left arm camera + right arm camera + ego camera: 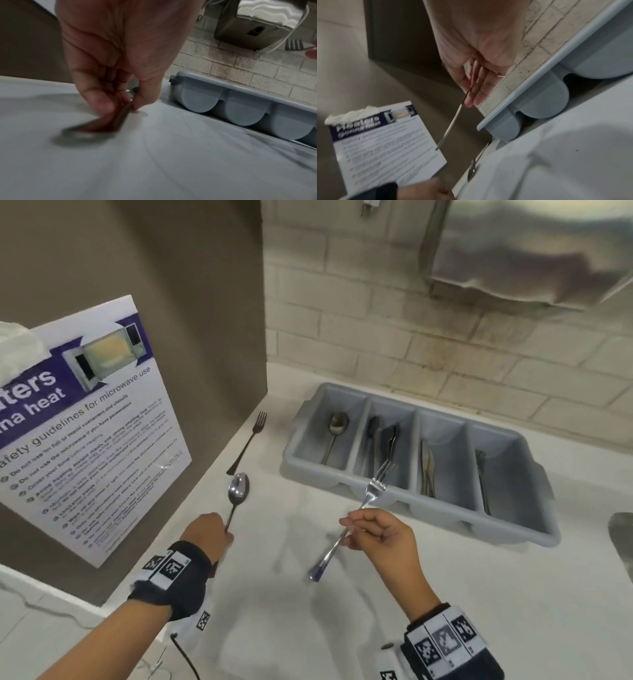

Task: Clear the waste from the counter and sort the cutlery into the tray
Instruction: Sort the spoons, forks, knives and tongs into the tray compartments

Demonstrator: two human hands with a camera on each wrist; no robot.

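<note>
Cutlery is the business here: a grey plastic four-compartment tray [424,501] sits on the white counter [342,628] against the pale brick wall, and two pieces are held in the air just in front of it. The left hand [209,534] has its fingers [101,100] curled round the handle of a polished steel spoon [238,491], bowl pointing up and away, off the tray's left end. The right hand [380,534] pinches a shiny steel fork [363,501] at mid-handle between thumb and fingertips [469,100], its tines hanging over the tray's near rim at about the second compartment from the left. A second, darker fork [248,441] lies flat on the counter left of the tray, close to the brown panel bearing a microwave safety poster [99,436]. Inside the tray, counting from its left end, a spoon lies in the first compartment, dark pieces that are hard to identify in the second, what look like knives in the third and a fork in the fourth. The likely slip, I judge, is missorting: the fork hovers well short of the far compartment that holds the other fork. Its light pinch could also let it swivel and clatter onto the rim.
</note>
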